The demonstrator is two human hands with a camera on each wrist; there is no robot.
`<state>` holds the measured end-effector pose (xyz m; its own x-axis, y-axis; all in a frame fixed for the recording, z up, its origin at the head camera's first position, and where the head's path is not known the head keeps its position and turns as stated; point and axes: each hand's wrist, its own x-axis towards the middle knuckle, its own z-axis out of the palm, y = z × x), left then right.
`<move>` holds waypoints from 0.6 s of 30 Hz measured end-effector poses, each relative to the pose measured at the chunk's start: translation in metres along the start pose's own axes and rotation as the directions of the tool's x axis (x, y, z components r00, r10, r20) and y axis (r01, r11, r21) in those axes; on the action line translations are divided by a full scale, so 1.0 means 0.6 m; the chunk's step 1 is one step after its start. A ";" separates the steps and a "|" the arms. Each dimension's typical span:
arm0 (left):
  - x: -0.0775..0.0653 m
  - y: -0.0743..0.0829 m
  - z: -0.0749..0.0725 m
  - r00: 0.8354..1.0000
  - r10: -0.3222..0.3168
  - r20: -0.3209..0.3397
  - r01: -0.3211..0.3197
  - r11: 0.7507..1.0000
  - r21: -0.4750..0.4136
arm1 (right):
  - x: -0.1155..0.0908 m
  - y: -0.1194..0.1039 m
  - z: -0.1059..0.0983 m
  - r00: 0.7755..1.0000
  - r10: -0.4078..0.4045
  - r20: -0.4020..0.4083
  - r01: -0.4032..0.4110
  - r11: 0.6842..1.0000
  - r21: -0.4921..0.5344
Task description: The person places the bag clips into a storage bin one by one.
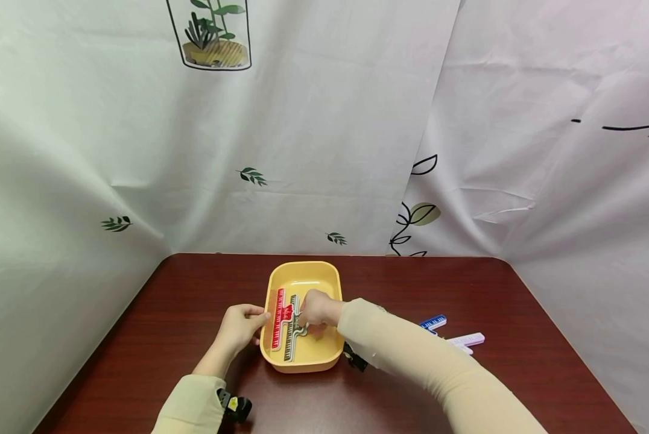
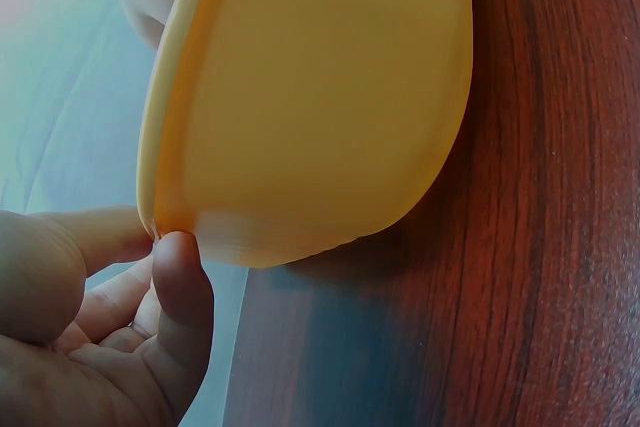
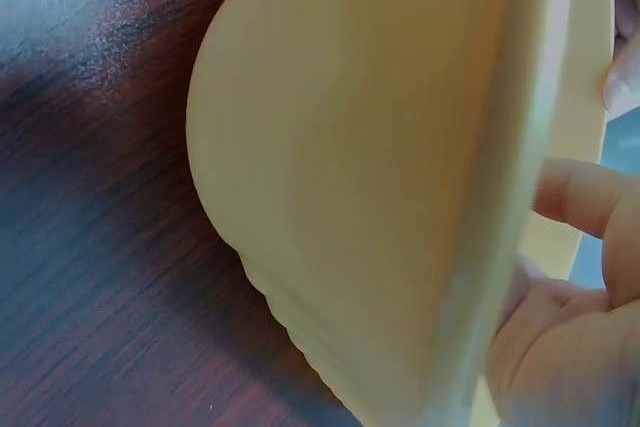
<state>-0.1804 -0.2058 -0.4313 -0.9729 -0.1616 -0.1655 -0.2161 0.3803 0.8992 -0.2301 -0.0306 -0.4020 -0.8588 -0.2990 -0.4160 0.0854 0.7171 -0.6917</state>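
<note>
A yellow plastic basin (image 1: 310, 365) stands on the table. My left hand (image 1: 237, 328) pinches its left rim between thumb and fingers, which the left wrist view shows close up. Inside lie two piano-keyboard page clips side by side: a red one (image 1: 278, 319) along the left wall and a black-and-white one (image 1: 289, 343) to its right. My right hand (image 1: 316, 310) reaches down into the basin, its curled fingers at the grip of the black-and-white clip. In the right wrist view the basin's wall (image 3: 350, 147) partly hides that right hand (image 3: 580, 337).
Right of the basin, partly behind the right sleeve (image 1: 411, 343), lie a blue keyboard clip (image 1: 434, 322) and a pale lilac one (image 1: 468, 340). The dark red wooden table (image 1: 210, 283) ends at a white patterned cloth (image 1: 313, 150) behind and at both sides.
</note>
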 end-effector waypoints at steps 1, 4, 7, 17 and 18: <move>0.000 0.000 0.000 1.000 -0.001 -0.001 0.001 1.000 0.000 | -0.001 0.000 -0.001 1.000 0.002 0.001 -0.002 1.000 -0.004; 0.001 0.001 0.001 1.000 -0.004 -0.001 0.004 1.000 0.001 | -0.003 -0.002 -0.003 1.000 0.002 0.011 -0.002 1.000 -0.026; 0.001 0.001 0.000 1.000 -0.006 -0.004 0.006 1.000 0.002 | -0.005 -0.005 -0.005 0.999 -0.006 0.032 0.008 0.999 -0.041; 0.000 0.001 -0.001 1.000 -0.010 0.001 0.010 1.000 0.007 | -0.015 -0.006 -0.014 0.998 -0.054 0.040 0.056 0.997 -0.046; 0.000 0.001 -0.001 1.000 -0.009 0.000 0.009 1.000 0.008 | -0.016 -0.006 -0.017 0.997 -0.062 0.036 0.063 0.997 -0.039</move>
<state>-0.1806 -0.2062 -0.4306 -0.9710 -0.1647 -0.1735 -0.2253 0.3858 0.8946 -0.2270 -0.0241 -0.3894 -0.8437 -0.3650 -0.3936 0.0116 0.7206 -0.6933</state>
